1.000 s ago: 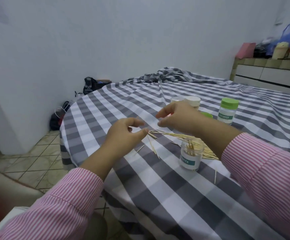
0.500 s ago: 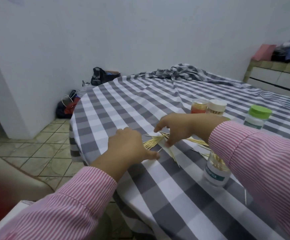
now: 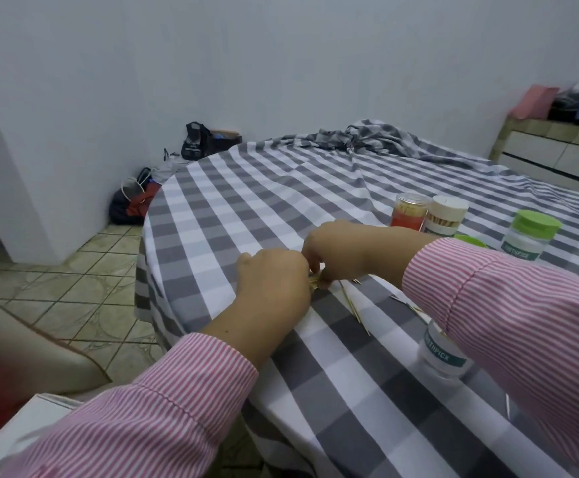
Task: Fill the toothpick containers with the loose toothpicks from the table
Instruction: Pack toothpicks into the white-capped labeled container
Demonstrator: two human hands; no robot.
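Observation:
My left hand and my right hand meet on the checked tablecloth, and their fingers close together round a small bundle of toothpicks, mostly hidden between them. A few loose toothpicks lie on the cloth to the right of the hands. An open clear toothpick container with a teal label stands under my right sleeve, partly hidden. Further back stand a red-labelled container, a white-lidded container and a green-lidded container.
The table's rounded edge runs just left of my hands, with tiled floor below. Bags sit by the wall. The cloth is bunched up at the far side. A low cabinet with clutter stands at the right.
Both hands came together on the cloth and gathered the spread toothpicks into a bundle between their fingers. The camera turned left, so the containers shifted right in view.

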